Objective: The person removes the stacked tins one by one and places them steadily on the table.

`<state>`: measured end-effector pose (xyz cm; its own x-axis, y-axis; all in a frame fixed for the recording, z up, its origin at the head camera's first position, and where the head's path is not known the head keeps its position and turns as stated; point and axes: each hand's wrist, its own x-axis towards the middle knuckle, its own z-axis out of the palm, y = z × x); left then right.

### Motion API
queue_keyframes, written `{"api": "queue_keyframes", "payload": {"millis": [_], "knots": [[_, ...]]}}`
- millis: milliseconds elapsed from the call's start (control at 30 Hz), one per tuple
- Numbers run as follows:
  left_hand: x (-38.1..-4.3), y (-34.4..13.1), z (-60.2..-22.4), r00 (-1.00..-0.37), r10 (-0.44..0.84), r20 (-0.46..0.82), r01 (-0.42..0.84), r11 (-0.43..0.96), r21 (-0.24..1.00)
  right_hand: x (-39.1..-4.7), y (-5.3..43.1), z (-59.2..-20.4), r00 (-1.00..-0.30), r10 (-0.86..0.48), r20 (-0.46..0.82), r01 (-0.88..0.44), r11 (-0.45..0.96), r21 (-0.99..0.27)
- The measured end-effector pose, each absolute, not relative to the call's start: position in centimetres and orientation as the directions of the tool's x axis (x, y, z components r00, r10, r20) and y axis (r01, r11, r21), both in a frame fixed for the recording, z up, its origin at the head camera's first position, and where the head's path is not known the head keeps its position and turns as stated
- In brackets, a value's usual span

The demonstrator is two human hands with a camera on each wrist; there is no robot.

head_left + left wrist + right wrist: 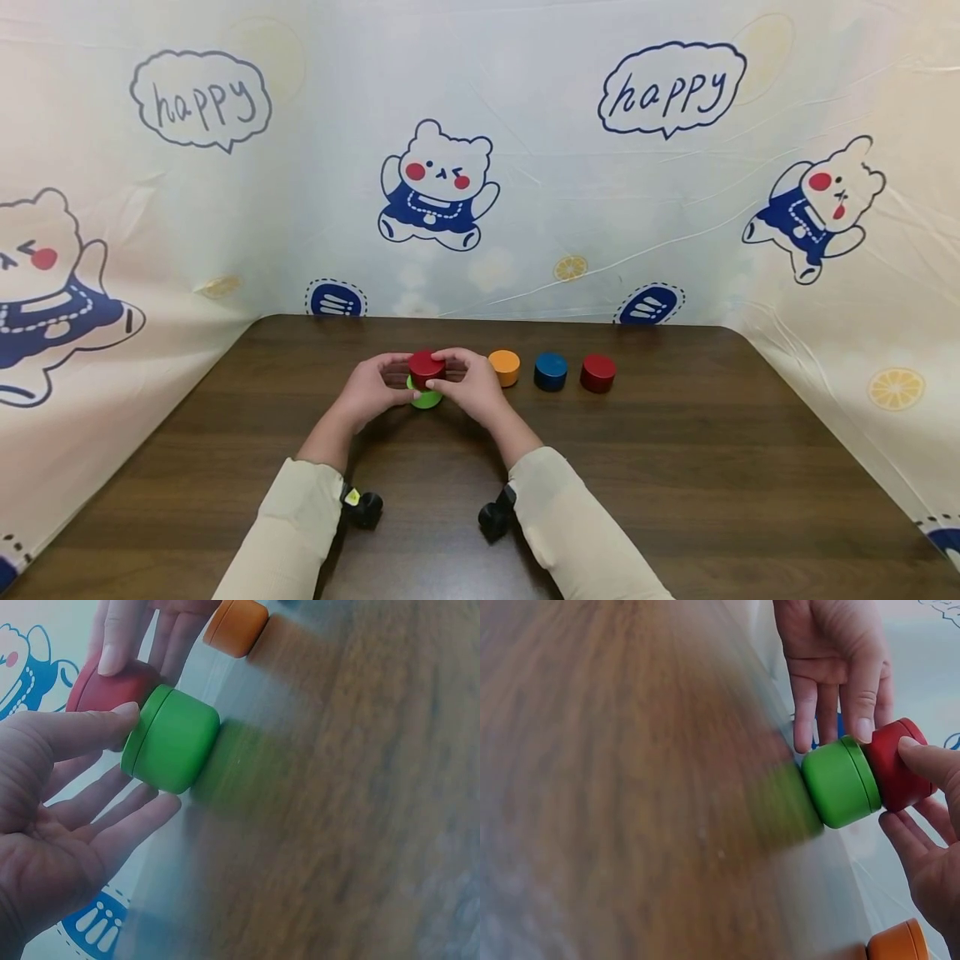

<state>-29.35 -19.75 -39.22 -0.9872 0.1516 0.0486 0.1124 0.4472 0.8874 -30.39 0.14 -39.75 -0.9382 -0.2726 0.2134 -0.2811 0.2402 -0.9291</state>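
Observation:
A red round tin [426, 369] sits on top of a green round tin [425, 400], which stands on the table. My right hand [472, 385] pinches the red tin, its thumb on the near side and a fingertip at the top edge. Around the left side of the stack my left hand [372, 390] holds the green tin. Its thumb [112, 724] touches near the seam between the two tins, and its other fingers reach behind. The right wrist view shows the green tin [840, 782] and red tin [898, 765] in line, touching. The left fingertips' contact is partly hidden.
To the right stand an orange tin [504, 368], a blue tin [551, 372] and another red tin [597, 374], in a row on the brown wooden table [675, 492]. A printed cloth [547, 192] hangs behind the table's far edge.

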Motion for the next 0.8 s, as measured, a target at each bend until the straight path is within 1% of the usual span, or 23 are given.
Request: {"api": "queue_keyframes", "payload": {"millis": [400,600,800], "knots": [[-29.5,-19.7,-39.5,-0.984,0.175,0.044,0.121,0.457,0.881,-29.8,1.2,-39.0,-0.942,-0.255,0.219,-0.283,0.248,-0.926],[-29.5,-19.6,-39.6,-0.984,0.17,0.043,0.122,0.492,0.862,-29.6,2.0,-38.6,-0.943,-0.241,0.228,-0.292,0.276,-0.916],[-29.4,-19.5,-39.5,-0.985,0.169,0.033,0.116,0.515,0.849,-29.4,2.8,-38.1,-0.94,-0.229,0.253,-0.311,0.271,-0.911]]}}
